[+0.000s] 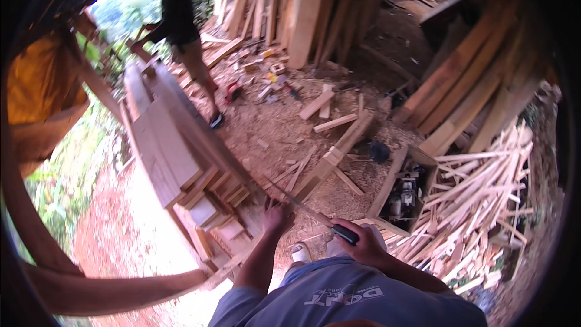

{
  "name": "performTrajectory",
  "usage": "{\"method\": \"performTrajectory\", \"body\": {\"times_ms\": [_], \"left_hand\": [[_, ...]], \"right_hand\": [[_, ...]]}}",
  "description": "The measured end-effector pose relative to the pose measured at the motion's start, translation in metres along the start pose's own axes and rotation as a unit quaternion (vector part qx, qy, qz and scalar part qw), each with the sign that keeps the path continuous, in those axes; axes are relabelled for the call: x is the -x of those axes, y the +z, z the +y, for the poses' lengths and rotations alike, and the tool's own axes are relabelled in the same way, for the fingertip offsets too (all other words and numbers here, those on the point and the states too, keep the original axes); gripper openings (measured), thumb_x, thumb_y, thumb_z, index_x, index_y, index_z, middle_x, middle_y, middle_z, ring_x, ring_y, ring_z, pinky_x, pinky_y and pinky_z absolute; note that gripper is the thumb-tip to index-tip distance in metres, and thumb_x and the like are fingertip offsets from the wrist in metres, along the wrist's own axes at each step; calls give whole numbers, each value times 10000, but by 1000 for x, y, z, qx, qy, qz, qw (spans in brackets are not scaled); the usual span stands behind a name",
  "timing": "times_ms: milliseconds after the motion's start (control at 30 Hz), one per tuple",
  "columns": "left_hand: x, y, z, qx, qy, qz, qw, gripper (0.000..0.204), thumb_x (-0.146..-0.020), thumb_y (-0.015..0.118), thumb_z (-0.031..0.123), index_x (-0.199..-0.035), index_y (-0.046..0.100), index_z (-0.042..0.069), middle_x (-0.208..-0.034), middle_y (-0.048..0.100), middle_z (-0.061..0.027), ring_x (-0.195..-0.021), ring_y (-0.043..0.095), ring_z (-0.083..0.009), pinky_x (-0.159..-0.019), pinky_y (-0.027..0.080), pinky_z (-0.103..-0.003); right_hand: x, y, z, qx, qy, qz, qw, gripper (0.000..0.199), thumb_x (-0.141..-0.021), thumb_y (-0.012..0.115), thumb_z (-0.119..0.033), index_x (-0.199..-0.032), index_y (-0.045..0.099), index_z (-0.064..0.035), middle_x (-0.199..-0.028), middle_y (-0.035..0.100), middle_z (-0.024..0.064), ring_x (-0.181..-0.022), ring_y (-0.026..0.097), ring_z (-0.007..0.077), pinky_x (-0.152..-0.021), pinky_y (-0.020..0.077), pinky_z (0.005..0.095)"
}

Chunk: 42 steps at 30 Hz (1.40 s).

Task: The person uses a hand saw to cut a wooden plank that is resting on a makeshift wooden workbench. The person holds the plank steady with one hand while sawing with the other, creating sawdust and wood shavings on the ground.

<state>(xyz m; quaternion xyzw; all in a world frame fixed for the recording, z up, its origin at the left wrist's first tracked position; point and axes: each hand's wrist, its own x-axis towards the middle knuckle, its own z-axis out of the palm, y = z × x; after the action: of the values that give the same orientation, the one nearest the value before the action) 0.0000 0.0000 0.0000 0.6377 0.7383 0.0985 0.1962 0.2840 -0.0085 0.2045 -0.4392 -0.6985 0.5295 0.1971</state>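
Note:
My right hand [364, 247] is wrapped round the dark handle of a handsaw [311, 212], low in the middle of the view. Its long, narrow blade slants up and to the left, with the teeth too blurred to make out. Close to the blade's middle, my left hand [278, 217] is closed, just off the near right end of the workbench [233, 172]. What its fingers hold, if anything, cannot be made out. Left of that hand lie stacked boards [166, 145] and short wood blocks [209, 209] on the bench.
Another person [181, 30] stands at the bench's far end. A notched beam [333, 156] lies ahead over wood shavings. To the right are a wooden box with a machine [407, 194] and a heap of offcuts [478, 206]. Tall planks [308, 12] lean at the back.

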Motion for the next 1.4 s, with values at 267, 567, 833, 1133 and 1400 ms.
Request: {"method": "performTrajectory", "body": {"times_ms": [267, 567, 833, 1133, 1400], "left_hand": [[-8, -2, -23, 36, 25, 82, 996, 366, -830, 741, 351, -1053, 718, 61, -1110, 740, -121, -1305, 564, -287, -1317, 196, -498], [-12, -3, -25, 19, 16, 98, 995, 302, -808, 719, 316, -988, 749, 74, -1018, 752, -109, -1219, 602, -257, -1304, 232, -472], [-10, -1, -18, 21, 13, 104, 994, 319, -806, 749, 330, -993, 754, 72, -1082, 762, -72, -1289, 577, -259, -1317, 219, -474], [-11, 2, -24, 35, 17, 70, 997, 352, -807, 741, 345, -1021, 760, 66, -1099, 761, -91, -1319, 558, -260, -1319, 218, -473], [-10, 0, -21, 39, 11, 68, 997, 350, -799, 751, 351, -1015, 760, 76, -1086, 756, -75, -1303, 564, -253, -1325, 206, -474]], "right_hand": [[-5, 3, -9, 71, -30, 10, 997, 445, -949, 738, -98, -1376, 640, -16, -1066, 759, 153, -968, 725, 189, -887, 563, 342], [-6, 0, -20, 56, 6, -18, 998, 449, -970, 707, -82, -1405, 618, -13, -1184, 735, 163, -1064, 703, 205, -959, 546, 347], [-9, 1, -24, 84, -32, -1, 996, 437, -972, 724, -106, -1393, 632, -33, -1148, 755, 184, -1069, 742, 243, -924, 558, 351], [-13, 0, -32, 60, 20, -5, 998, 427, -969, 709, -100, -1381, 638, -13, -1177, 747, 190, -1104, 726, 248, -984, 538, 364], [-13, 0, -25, 66, 4, 17, 998, 414, -971, 701, -89, -1371, 644, -3, -1202, 742, 183, -1119, 716, 242, -993, 535, 364]]}}
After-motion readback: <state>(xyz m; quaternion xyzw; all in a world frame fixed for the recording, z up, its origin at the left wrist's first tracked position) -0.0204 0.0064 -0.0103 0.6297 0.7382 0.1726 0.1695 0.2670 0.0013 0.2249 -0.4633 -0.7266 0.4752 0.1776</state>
